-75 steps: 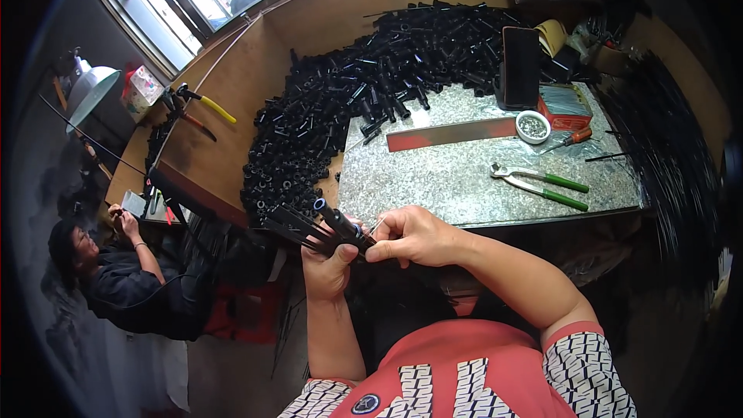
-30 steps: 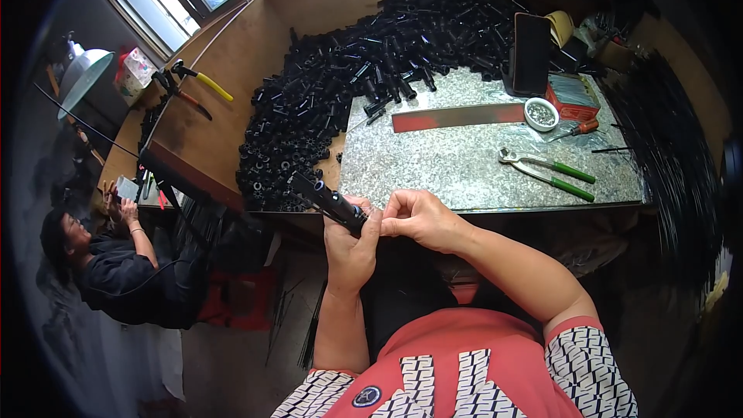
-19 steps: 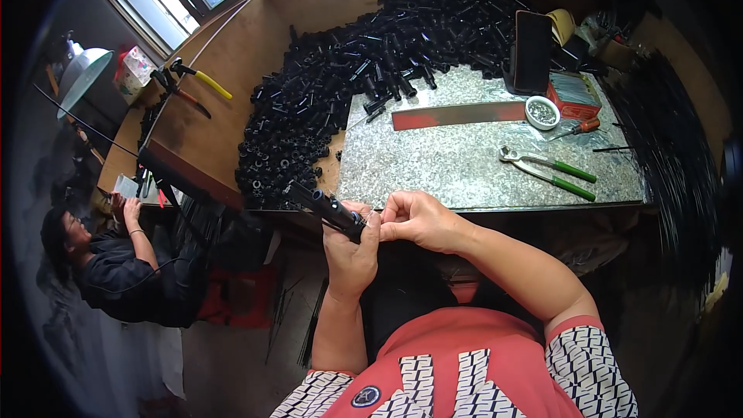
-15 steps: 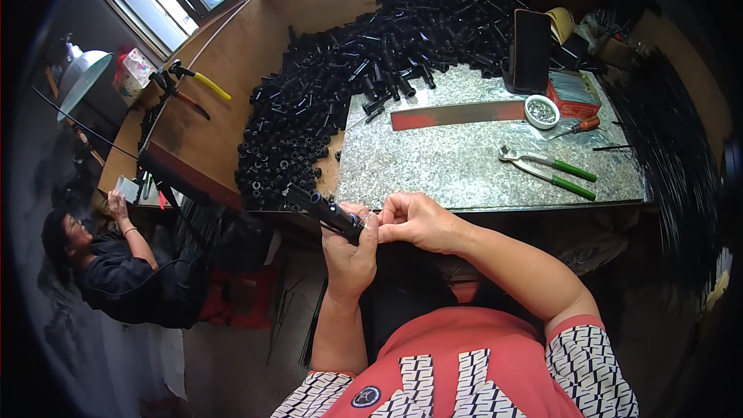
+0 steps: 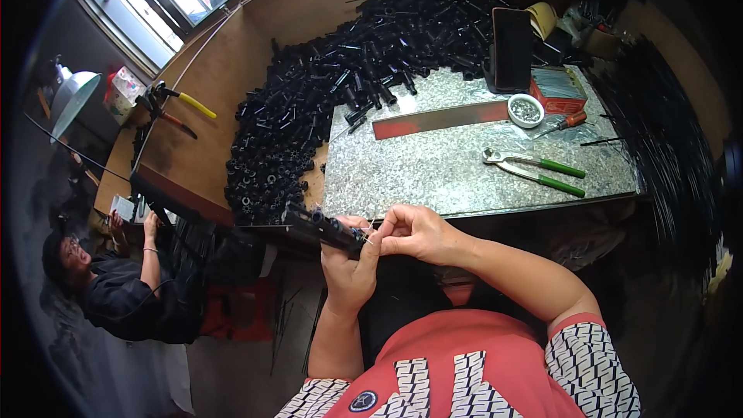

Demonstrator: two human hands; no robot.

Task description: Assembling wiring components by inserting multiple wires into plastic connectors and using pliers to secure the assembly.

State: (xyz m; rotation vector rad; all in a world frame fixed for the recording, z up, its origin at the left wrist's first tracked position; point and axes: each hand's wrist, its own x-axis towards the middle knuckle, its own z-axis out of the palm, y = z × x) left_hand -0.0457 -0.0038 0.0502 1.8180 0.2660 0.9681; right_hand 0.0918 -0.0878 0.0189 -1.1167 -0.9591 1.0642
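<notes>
My left hand (image 5: 348, 277) is closed around a few black plastic tubes (image 5: 316, 224), held off the near edge of the stone slab and tilted up to the left. My right hand (image 5: 422, 236) meets it at the tubes' lower end, thumb and forefinger pinched together. A thin, pale sliver shows by those fingertips, too small to name. Beyond my hands a large heap of similar black tubes (image 5: 348, 54) covers the back and left of the bench. Green-handled pincers (image 5: 534, 169) lie on the speckled slab (image 5: 418, 178), right of my hands.
On the slab are a red-and-grey flat bar (image 5: 441, 120), a white bowl of small metal bits (image 5: 525, 111), a screwdriver (image 5: 571, 120) and a red box (image 5: 557, 93). A phone (image 5: 511, 50) stands behind. Black rods (image 5: 658, 131) hang at right. A co-worker (image 5: 131, 294) sits at left.
The view has shifted slightly, moving the bench leftward in the picture. My hands keep their hold at the tubes' end. The co-worker's hands have moved apart and lower.
</notes>
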